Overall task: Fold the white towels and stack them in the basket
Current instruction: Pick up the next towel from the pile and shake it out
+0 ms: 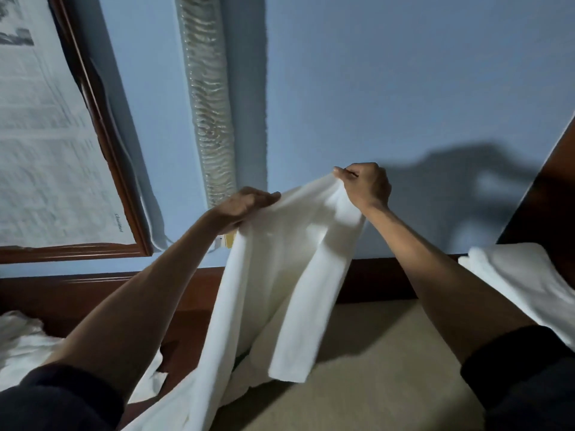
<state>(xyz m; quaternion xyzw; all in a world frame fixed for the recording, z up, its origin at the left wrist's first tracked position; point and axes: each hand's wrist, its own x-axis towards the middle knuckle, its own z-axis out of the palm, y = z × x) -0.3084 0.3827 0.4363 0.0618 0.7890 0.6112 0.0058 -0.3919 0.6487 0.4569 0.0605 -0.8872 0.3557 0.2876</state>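
The room was dim, with a cool blue cast over the wall (404, 88). Light came from the left and threw a broad, soft-edged shadow (466, 188) on the wall to the right. The towel (280, 259) was the brightest thing, its lit folds so pale that the weave was lost, and its lower hem was smeared by motion. The sleeves (56, 399) in the bottom corners were almost black. The wide lens tilted the frame (77, 254) at the left edge, and the print within it was soft.
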